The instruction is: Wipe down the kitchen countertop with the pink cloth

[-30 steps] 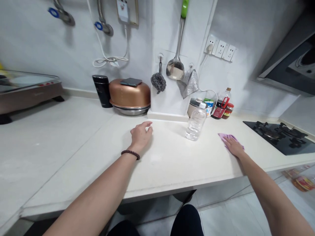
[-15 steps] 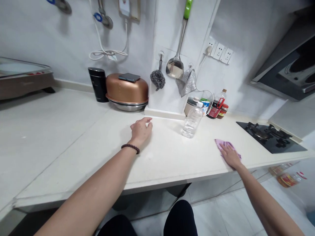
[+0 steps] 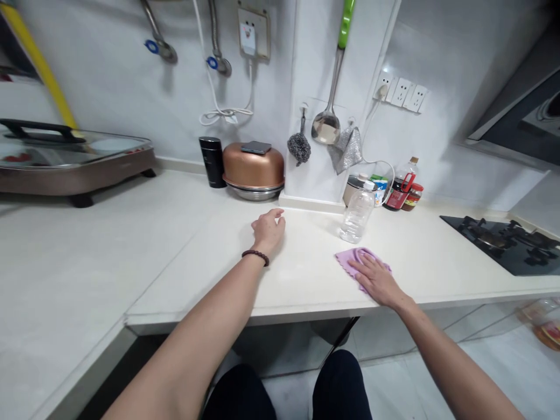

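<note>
My right hand presses a purple cleaning cloth down on the white countertop, fingers laid over it and holding it there. Part of the cloth is folded up ahead of the fingertips. Just behind it stands a clear plastic bottle with a white cap. My left hand, with a dark beaded bracelet at the wrist, is by the base of the wall pillar. Its fingers are loosely bent with the thumb apart, and nothing shows in them.
A copper-coloured pot with a phone on top stands beside a black canister. An electric pan sits far left. Sauce bottles stand behind the clear bottle; a gas hob is right. A ladle hangs on the pillar.
My right hand has slid the purple cloth leftward along the countertop, from near the hob to in front of the clear bottle. The view has turned left; my left hand keeps its place.
</note>
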{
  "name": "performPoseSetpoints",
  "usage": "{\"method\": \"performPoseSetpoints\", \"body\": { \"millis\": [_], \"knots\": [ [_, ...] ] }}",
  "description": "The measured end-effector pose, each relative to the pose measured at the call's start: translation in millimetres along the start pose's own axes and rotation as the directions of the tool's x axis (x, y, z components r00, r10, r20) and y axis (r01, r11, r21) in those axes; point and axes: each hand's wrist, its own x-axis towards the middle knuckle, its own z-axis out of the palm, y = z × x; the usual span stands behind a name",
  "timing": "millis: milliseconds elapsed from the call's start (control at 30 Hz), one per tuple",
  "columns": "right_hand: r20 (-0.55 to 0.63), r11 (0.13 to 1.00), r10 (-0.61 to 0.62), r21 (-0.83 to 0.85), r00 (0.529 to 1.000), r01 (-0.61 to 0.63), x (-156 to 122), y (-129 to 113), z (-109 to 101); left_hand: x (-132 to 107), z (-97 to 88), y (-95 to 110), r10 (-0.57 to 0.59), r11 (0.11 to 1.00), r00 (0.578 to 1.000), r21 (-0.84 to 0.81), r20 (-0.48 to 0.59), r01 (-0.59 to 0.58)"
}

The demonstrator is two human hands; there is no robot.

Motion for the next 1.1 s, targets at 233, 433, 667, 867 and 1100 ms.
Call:
{"method": "performPoseSetpoints", "body": {
  "millis": [233,433,667,867,1100],
  "knots": [
    [-0.093,0.934,0.316,-0.144,0.944,-0.327,-57.8,136.9,-5.4,-3.2,-1.2,1.2,-0.006,0.999,1.000,-0.054,-0.017,0.005],
    [-0.156,0.906,0.361,-0.175,0.919,-0.386,-73.0,138.3,0.2,-5.2,-1.7,5.8,-0.032,0.995,0.999,-0.097,-0.025,0.029],
    [-0.063,0.994,0.106,-0.029,0.992,-0.108,-46.4,-16.3,5.9,-6.3,4.2,8.7,-0.020,0.994,1.000,-0.104,-0.008,0.020],
    [0.112,0.976,-0.192,0.123,0.975,0.178,33.1,-137.7,2.7,-5.5,6.2,2.1,-0.028,0.995,1.000,-0.099,-0.014,0.026],
    [0.066,0.881,-0.314,0.393,0.947,0.265,100.6,-165.5,7.0,-5.8,5.9,-7.4,0.040,0.986,0.999,-0.162,-0.025,-0.044]
  ]
}}
